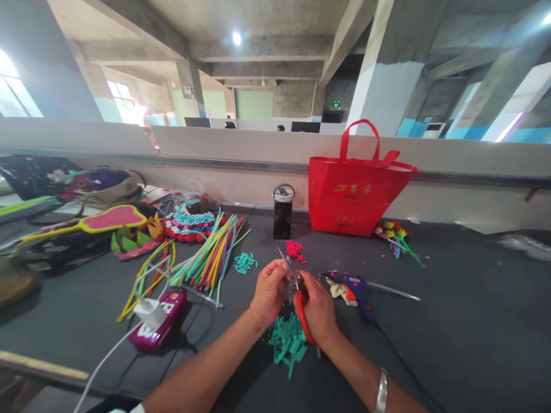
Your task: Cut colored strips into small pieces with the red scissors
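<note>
My right hand (317, 307) is closed around the red-handled scissors (305, 318), whose blades point up and to the left. Close beside the blades, my left hand (272, 289) is closed in a pinch; whatever sits between its fingertips is too small to make out. Below both hands lies a loose pile of teal strips (287, 338), partly covered by my right hand and the scissors. Just beyond the hands are a small heap of short teal pieces (245, 263) and another of red pieces (294, 250).
A blue glue gun (359, 292) with a cord lies at right. Behind stand a black bottle (282, 218) and a red bag (357, 198). Colourful pipe cleaners (210, 252), a purple power strip (161, 327) and a yellow-rimmed pink piece (114, 218) are at left.
</note>
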The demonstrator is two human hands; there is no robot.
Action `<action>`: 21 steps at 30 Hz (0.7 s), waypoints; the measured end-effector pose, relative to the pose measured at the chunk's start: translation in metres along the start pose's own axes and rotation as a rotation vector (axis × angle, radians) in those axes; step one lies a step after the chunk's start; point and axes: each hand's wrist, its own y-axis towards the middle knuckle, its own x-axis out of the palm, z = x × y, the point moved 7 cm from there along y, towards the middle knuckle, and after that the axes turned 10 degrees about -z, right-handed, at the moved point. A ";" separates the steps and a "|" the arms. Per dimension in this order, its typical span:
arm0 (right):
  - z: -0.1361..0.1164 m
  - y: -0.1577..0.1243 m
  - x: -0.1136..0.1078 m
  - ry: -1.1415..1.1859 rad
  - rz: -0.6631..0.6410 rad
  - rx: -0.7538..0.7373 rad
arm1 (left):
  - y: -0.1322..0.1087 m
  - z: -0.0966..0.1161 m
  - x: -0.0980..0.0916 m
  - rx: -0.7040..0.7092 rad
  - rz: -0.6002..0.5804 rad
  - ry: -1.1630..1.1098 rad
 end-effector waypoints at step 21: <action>-0.001 -0.002 0.002 0.001 0.023 -0.027 | 0.001 -0.002 -0.004 0.031 0.014 -0.001</action>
